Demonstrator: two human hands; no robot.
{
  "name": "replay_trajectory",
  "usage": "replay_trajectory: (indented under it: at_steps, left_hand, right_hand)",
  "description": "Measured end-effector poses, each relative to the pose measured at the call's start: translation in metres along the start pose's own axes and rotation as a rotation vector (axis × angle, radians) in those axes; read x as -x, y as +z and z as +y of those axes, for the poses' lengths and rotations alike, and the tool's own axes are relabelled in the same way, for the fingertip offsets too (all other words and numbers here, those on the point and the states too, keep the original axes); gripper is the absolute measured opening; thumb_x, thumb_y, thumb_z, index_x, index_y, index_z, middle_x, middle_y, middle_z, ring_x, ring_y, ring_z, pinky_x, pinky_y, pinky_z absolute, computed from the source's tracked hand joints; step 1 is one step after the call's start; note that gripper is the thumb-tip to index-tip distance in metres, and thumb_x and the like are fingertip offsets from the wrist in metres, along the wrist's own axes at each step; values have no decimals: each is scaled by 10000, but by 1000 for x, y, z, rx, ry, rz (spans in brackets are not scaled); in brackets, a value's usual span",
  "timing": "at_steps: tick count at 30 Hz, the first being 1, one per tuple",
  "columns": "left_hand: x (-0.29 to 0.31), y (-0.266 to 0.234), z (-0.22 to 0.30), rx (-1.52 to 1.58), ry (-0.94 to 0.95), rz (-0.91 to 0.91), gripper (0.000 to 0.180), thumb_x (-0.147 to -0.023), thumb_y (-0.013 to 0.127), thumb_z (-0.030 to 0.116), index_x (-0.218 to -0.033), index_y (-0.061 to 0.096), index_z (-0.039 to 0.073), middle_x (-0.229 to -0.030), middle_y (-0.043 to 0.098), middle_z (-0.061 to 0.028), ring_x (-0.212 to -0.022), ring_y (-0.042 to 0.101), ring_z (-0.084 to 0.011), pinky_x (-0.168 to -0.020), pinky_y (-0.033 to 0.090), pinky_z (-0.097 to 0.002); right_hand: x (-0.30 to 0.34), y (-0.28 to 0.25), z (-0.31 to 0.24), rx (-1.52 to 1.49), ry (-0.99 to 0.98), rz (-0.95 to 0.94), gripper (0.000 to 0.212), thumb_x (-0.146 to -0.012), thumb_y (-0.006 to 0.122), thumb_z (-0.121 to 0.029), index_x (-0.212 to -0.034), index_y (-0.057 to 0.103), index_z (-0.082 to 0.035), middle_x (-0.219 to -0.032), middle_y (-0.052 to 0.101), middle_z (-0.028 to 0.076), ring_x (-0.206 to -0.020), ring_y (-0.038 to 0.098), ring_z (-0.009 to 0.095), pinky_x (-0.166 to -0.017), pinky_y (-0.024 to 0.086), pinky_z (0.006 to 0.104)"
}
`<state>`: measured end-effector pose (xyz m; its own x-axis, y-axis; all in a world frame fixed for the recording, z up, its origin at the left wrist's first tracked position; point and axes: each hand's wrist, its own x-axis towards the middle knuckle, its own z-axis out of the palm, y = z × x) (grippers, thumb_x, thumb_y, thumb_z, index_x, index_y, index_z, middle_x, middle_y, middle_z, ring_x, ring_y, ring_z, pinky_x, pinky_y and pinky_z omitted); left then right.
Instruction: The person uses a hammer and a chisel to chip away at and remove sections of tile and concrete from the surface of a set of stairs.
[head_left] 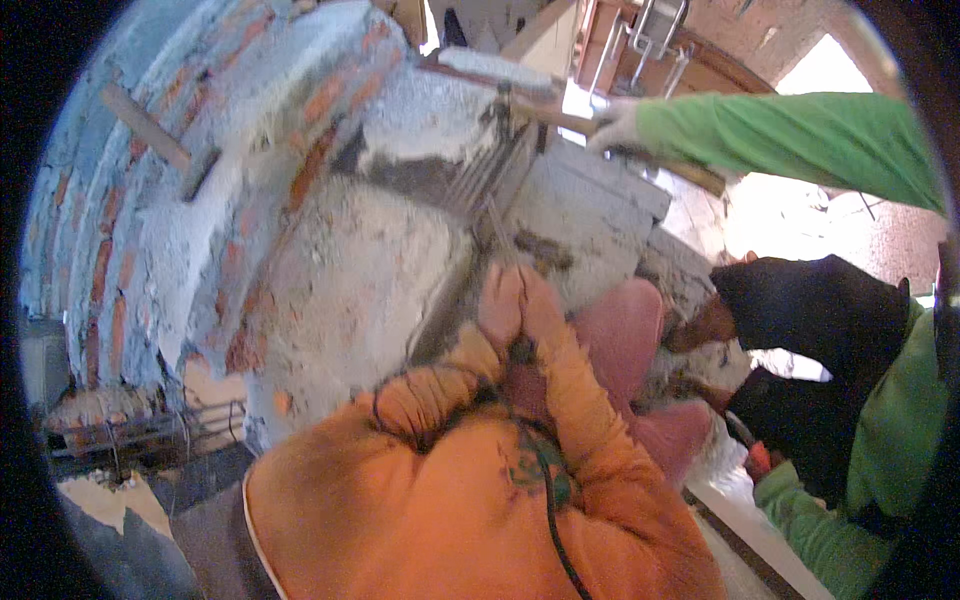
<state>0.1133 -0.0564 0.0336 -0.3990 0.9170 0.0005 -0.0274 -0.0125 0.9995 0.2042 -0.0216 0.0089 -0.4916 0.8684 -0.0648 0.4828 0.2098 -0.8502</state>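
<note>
I see my left hand [500, 305] and right hand [540, 310] pressed together, fingers wrapped tight around a dark tool handle [520, 350]; its metal rod [497, 225] runs up from them against the concrete column [370, 270].

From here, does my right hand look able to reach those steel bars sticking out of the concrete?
Probably yes. The right hand is clasped with the left hand just below the steel bars, with nothing between them. The co-worker's gloved hand is off to the side.

Rough concrete block [600, 190] carries wooden plank [620, 150]; co-worker's gloved hand [612, 125] rests on plank.
</note>
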Motion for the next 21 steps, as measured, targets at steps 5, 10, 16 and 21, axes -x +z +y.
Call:
replay_trajectory:
  at_steps: [5,10,16,21]
  left_hand:
    - [1,-6,-20,26,-127,-68,224,-921,428,198,-817,529,28,-774,532,-78,-735,483,-193,-666,417,-351]
    - [67,4,-16,-82,-358,-105,215,-932,465,200,-823,535,30,-726,534,-57,-672,494,-140,-606,422,-311]
    - [88,-1,7,273,-557,-105,159,-927,504,183,-926,566,37,-769,580,-29,-688,531,-107,-604,454,-289]
    - [99,-26,37,-209,-175,-124,165,-911,541,180,-965,552,25,-750,539,-8,-667,484,-71,-568,394,-241]
  right_hand:
    - [11,-9,-23,171,-2,69,346,-930,402,-265,-1163,539,-49,-1014,587,249,-917,562,420,-783,455,478]
    - [81,-6,-3,176,73,-172,345,-946,379,-253,-1147,547,-29,-924,602,258,-858,565,436,-717,459,503]
    - [108,-16,0,-59,-220,-42,356,-952,388,-241,-1196,502,-8,-1000,599,254,-891,595,391,-762,484,439]
    - [88,-32,5,-420,309,-82,401,-899,485,-250,-1172,500,44,-1134,558,269,-1033,573,366,-891,459,390]
